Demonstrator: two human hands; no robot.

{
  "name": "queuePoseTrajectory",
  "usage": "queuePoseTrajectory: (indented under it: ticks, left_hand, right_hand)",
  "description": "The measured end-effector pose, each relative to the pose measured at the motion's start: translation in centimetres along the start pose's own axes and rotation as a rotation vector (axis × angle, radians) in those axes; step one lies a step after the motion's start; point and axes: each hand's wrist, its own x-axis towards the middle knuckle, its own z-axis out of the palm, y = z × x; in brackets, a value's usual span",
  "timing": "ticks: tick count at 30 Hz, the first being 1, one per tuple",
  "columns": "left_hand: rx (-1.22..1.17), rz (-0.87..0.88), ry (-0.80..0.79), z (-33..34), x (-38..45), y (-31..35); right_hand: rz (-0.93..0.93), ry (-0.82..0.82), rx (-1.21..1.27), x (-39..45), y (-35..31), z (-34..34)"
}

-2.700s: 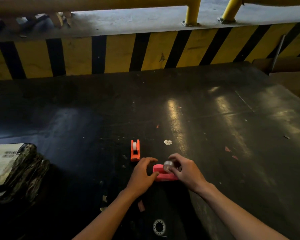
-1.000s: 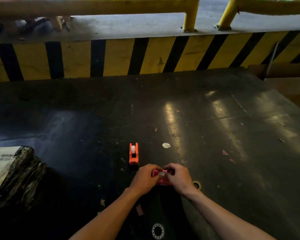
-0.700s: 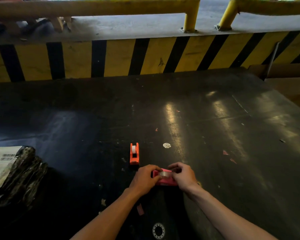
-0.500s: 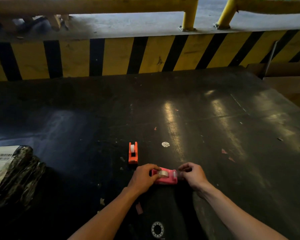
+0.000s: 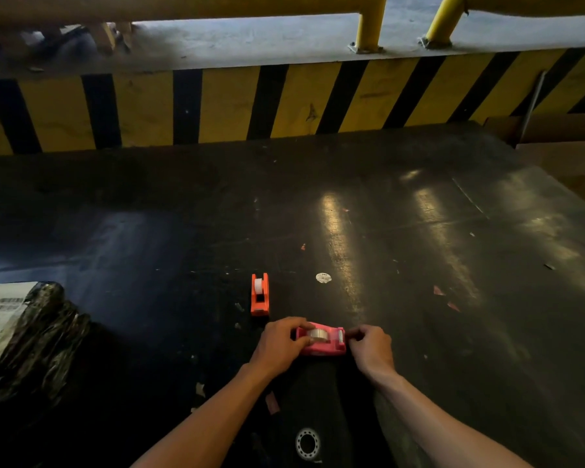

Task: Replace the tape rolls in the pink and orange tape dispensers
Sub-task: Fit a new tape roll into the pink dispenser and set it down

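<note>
The pink tape dispenser (image 5: 325, 346) lies on the dark table near me, with a clear tape roll (image 5: 318, 334) seated in it. My left hand (image 5: 277, 344) grips its left end, thumb against the roll. My right hand (image 5: 368, 346) sits at the cutter end on the right, fingers pinched together; the tape end between them is too thin to make out. The orange tape dispenser (image 5: 259, 294) stands a little farther away, to the left, with a white roll (image 5: 258, 286) in it, untouched.
A black wrapped parcel with a white label (image 5: 21, 336) lies at the left edge. A small white sticker (image 5: 323, 278) and paper scraps dot the dark table (image 5: 419, 248). A ring-shaped empty core (image 5: 307, 443) lies near me. A yellow-black striped barrier (image 5: 284, 106) borders the far side.
The roll went from my right hand into the pink dispenser. My right hand then drew away rightward to the cutter end, while my left hand stayed on the dispenser's left end.
</note>
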Motion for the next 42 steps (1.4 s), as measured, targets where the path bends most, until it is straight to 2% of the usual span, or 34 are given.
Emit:
queuePoseTrajectory:
  ticks: [4,6,9,15,19,21,23,26,29,31,34,37,42]
  left_hand:
    - [-0.019,-0.017,0.019,0.2,-0.1,0.0]
    - [-0.029,-0.02,0.028,0.3,-0.1,-0.1]
    - [-0.031,-0.015,0.033,0.5,-0.2,-0.2]
    - [-0.061,-0.014,0.048,0.5,-0.3,-0.3]
    - [-0.067,0.004,-0.006,0.0,-0.1,-0.5]
    - [-0.086,0.016,-0.087,-0.5,-0.4,-0.8]
    - [-0.107,0.017,-0.14,-0.9,-1.0,-1.6]
    - [-0.001,-0.027,-0.015,-0.9,-2.5,-3.6]
    - [0.124,-0.077,0.169,-0.4,-4.3,-5.7]
    - [0.292,-0.053,0.238,0.1,-5.0,-6.9]
    - [0.458,-0.13,0.3,0.6,-5.1,-7.5]
    - [0.545,-0.234,0.33,1.1,-4.7,-7.5]
    - [0.616,-0.238,0.317,1.2,-4.3,-7.8]
  right_hand:
    - [0.002,0.072,0.073,-1.3,0.3,1.6]
    - [0.042,-0.009,0.065,-1.9,0.7,2.6]
    - [0.14,-0.135,-0.092,-3.0,1.7,3.9]
    - [0.153,-0.228,-0.208,-2.6,1.6,2.6]
    - [0.107,-0.31,-0.227,-1.9,0.5,1.4]
    - [0.143,-0.31,-0.172,-1.5,-0.5,0.4]
    - [0.127,-0.26,-0.232,-1.0,-1.3,-0.4]
    - [-0.137,-0.11,-0.306,0.1,-1.4,-0.7]
    - [-0.401,-0.202,-0.49,0.7,-1.2,-0.2]
    - [-0.487,-0.289,-0.624,1.1,-0.9,0.7]
    - [-0.595,-0.268,-0.747,1.4,-1.2,2.2]
    - [-0.604,-0.209,-0.744,1.9,-2.2,3.0]
    - [-0.34,-0.114,-0.428,4.6,-4.6,3.1]
